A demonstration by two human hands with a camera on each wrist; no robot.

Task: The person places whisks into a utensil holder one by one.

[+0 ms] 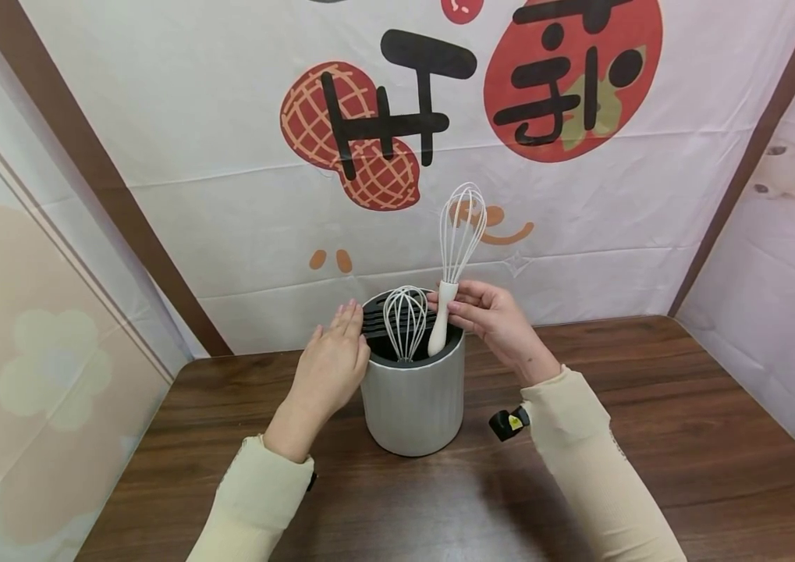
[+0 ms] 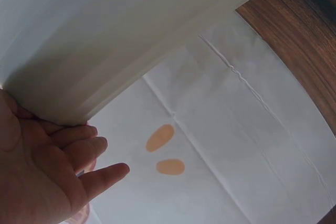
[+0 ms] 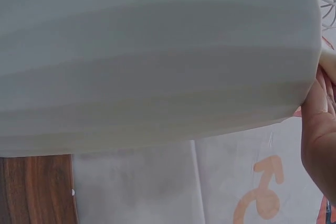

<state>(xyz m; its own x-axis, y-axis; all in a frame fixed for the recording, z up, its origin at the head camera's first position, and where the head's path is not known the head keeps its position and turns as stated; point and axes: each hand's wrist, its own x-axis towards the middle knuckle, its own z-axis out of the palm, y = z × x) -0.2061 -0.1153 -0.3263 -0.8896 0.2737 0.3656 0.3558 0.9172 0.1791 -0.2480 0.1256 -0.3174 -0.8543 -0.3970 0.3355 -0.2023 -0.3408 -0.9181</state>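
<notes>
A pale grey utensil holder [image 1: 413, 410] with a black slotted insert [image 1: 377, 321] stands upright on the table. My right hand [image 1: 498, 328] pinches the white handle of a whisk [image 1: 445, 308] between thumb and fingers at the holder's right side. That whisk tilts slightly, wire head up, and its handle end overlaps the holder's opening. A second whisk [image 1: 406, 324] stands in the holder with its wires upward, its handle hidden inside. My left hand [image 1: 330, 363] rests against the holder's left rim, fingers extended; in the left wrist view its fingers [image 2: 86, 153] lie along the holder's edge.
The holder stands on a dark brown wooden table [image 1: 636, 437], toward its back edge. Behind it hangs a white printed cloth [image 1: 243, 234], and printed side panels [image 1: 53, 328] rise at left and right. A black wrist device [image 1: 509, 423] sits by the right sleeve.
</notes>
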